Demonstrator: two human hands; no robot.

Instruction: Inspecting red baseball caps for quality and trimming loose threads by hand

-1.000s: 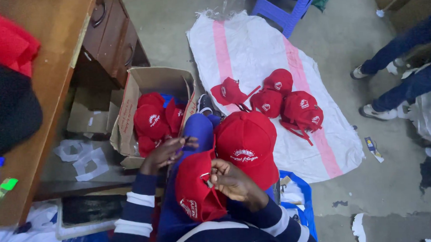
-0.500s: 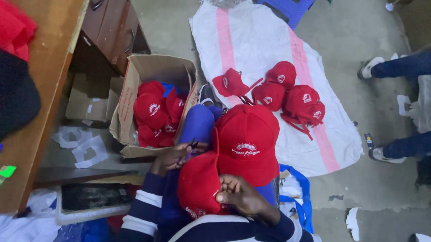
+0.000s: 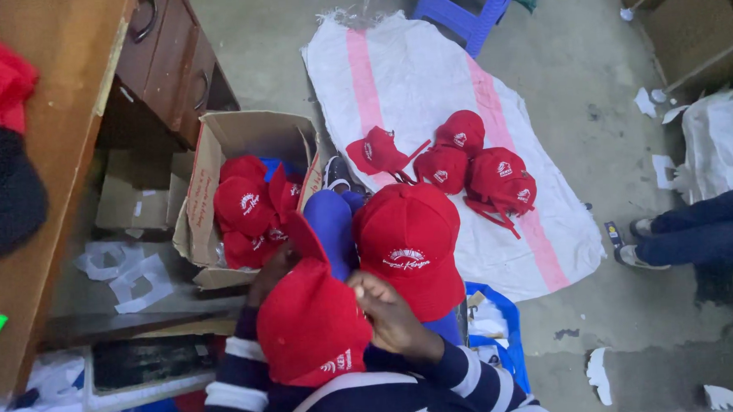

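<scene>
A red cap [image 3: 310,324] lies in my lap, held by both hands. My left hand [image 3: 269,269] grips its far left edge, mostly hidden behind the cap. My right hand [image 3: 392,312] pinches the cap's right side with closed fingers. A second red cap [image 3: 409,241] with white embroidery rests on my right knee, just beyond my right hand. My legs are in blue trousers [image 3: 330,220].
An open cardboard box [image 3: 208,163] holding several red caps stands left of my knee. More red caps [image 3: 472,164] lie on a white and pink sack [image 3: 410,72] on the floor. A wooden desk [image 3: 59,153] runs along the left. Another person's legs [image 3: 697,233] are at right.
The cap in my lap has been turned so its crown faces up. My hands shifted to its sides. The other person's legs moved toward the right edge of view.
</scene>
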